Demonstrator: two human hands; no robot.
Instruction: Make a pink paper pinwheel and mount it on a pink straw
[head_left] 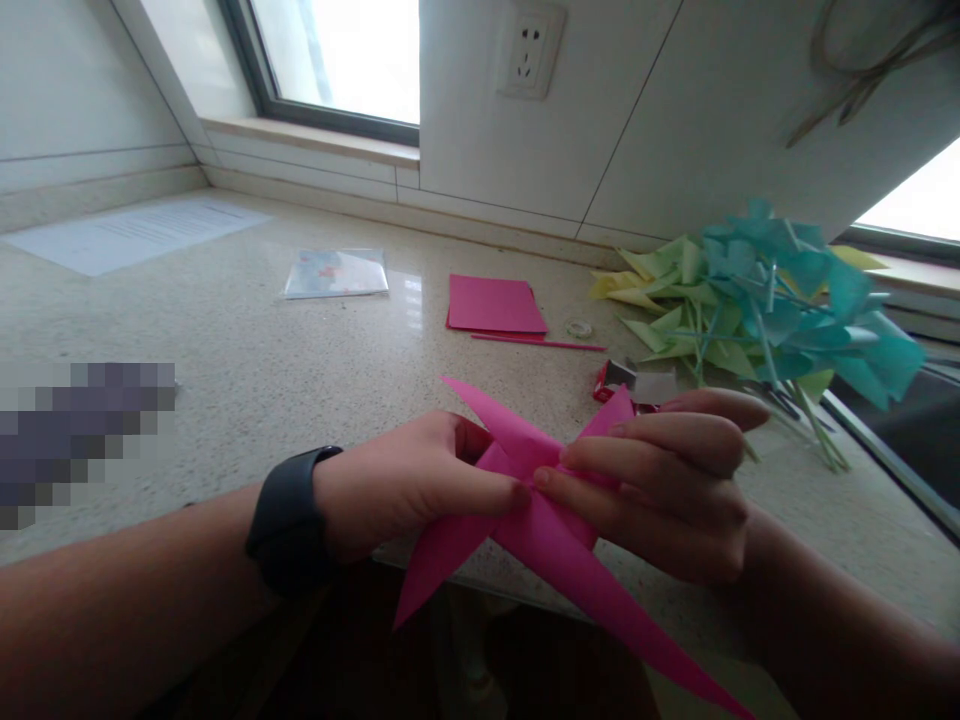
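Note:
A folded pink paper shape (540, 540) with long pointed flaps is held between both hands just above the counter's front edge. My left hand (409, 480), with a dark watch (289, 520) on the wrist, pinches it from the left. My right hand (675, 480) pinches its middle from the right, fingers pressed together. The fingertips of both hands meet at the paper's centre.
A stack of pink paper squares (495, 303) and a pink stick (540, 343) lie further back on the speckled counter (247, 370). At the right lies a heap of teal and yellow-green paper flowers (765, 300) on sticks. A clear packet (335, 272), a white sheet (135, 235), a small tape roll (579, 328) and a red object (619, 382) are also there.

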